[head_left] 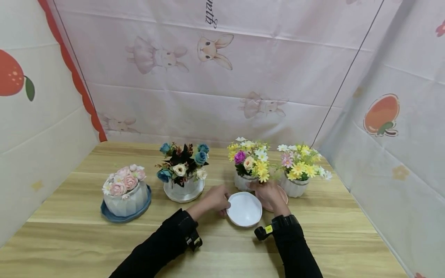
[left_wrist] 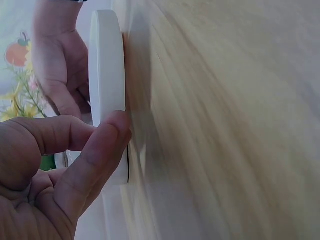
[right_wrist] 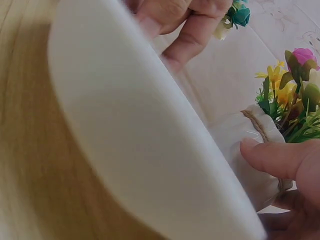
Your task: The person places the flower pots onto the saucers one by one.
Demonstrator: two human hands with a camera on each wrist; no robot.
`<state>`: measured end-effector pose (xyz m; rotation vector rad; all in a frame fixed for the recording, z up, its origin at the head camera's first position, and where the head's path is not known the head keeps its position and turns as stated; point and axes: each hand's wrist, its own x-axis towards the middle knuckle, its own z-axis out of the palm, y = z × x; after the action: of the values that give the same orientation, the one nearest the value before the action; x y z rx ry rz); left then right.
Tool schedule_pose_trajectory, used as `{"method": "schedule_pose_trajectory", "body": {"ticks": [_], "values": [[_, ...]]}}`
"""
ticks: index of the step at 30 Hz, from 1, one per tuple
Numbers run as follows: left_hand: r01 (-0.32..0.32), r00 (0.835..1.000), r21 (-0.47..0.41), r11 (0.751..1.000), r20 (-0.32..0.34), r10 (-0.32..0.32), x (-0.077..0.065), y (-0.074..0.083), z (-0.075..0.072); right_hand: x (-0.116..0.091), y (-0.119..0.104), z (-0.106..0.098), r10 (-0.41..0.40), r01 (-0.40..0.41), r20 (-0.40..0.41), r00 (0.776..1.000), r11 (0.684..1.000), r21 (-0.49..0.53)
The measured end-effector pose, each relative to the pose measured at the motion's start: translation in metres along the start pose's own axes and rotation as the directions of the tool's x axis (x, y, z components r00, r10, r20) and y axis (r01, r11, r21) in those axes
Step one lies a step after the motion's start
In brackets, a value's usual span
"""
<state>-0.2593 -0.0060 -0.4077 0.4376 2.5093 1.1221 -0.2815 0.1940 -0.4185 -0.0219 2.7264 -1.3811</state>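
Note:
My left hand [head_left: 214, 199] pinches the rim of a shallow white saucer [head_left: 244, 209] between thumb and fingers. The saucer is held low over the table, its underside facing the right wrist camera. With my right hand [head_left: 268, 194] I grip a white ceramic flower pot [right_wrist: 235, 137] that has twine round its neck. My thumb lies on one side of this pot and the fingers on the other. Yellow and white flowers and a purple rose [head_left: 240, 157] fill it. A pink saucer [head_left: 283, 195] shows partly behind my right hand.
A ribbed white pot [head_left: 296, 188] of yellow and pink flowers stands at the right. Blue and cream roses fill a pot on a white saucer [head_left: 184, 197], left of centre. Farther left, a pot [head_left: 126, 200] of pink flowers sits on a blue saucer [head_left: 147, 202]. Printed cloth surrounds the table.

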Motion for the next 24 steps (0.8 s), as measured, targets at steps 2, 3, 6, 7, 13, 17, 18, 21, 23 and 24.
{"method": "schedule_pose_trajectory", "body": {"ticks": [2,3,6,7,13,17,18,21,23,24], "values": [[0.001,1.000,0.022,1.000,-0.007,-0.001,-0.001,-0.002,-0.003,0.000,0.000,0.000,0.002,-0.002,0.007,1.000,1.000,-0.003],[-0.001,1.000,0.028,1.000,-0.008,0.002,-0.002,-0.004,-0.005,0.000,0.001,0.000,-0.003,0.003,0.010,1.000,1.000,-0.007],[-0.012,1.000,0.053,0.999,-0.021,0.013,-0.005,-0.009,-0.011,0.001,0.001,-0.001,-0.005,0.005,0.021,1.000,1.000,-0.003],[-0.008,1.000,0.066,0.998,-0.024,0.010,-0.005,-0.011,-0.013,0.001,0.001,-0.001,-0.002,0.002,0.023,1.000,1.000,-0.010],[0.024,0.999,0.056,0.998,-0.038,-0.022,-0.007,-0.025,-0.018,0.004,0.003,0.001,-0.015,0.017,0.017,1.000,0.997,-0.073],[0.052,0.998,0.021,0.998,-0.040,-0.051,-0.009,-0.030,-0.021,0.005,0.005,0.002,-0.045,0.046,0.013,0.999,0.995,-0.090],[0.057,0.998,0.013,0.998,-0.042,-0.056,-0.009,-0.031,-0.022,0.005,0.006,0.002,-0.046,0.047,0.012,0.999,0.995,-0.088],[0.070,0.996,0.007,0.998,-0.048,-0.070,-0.009,-0.034,-0.025,0.004,0.006,0.001,-0.043,0.043,0.012,0.999,0.996,-0.076],[0.071,0.996,0.007,0.997,-0.052,-0.070,-0.009,-0.035,-0.028,0.004,0.006,0.001,-0.037,0.038,0.011,0.999,0.997,-0.062],[0.070,0.996,0.011,0.997,-0.055,-0.069,-0.009,-0.035,-0.029,0.004,0.006,0.000,-0.032,0.032,0.011,0.999,0.998,-0.055]]}}
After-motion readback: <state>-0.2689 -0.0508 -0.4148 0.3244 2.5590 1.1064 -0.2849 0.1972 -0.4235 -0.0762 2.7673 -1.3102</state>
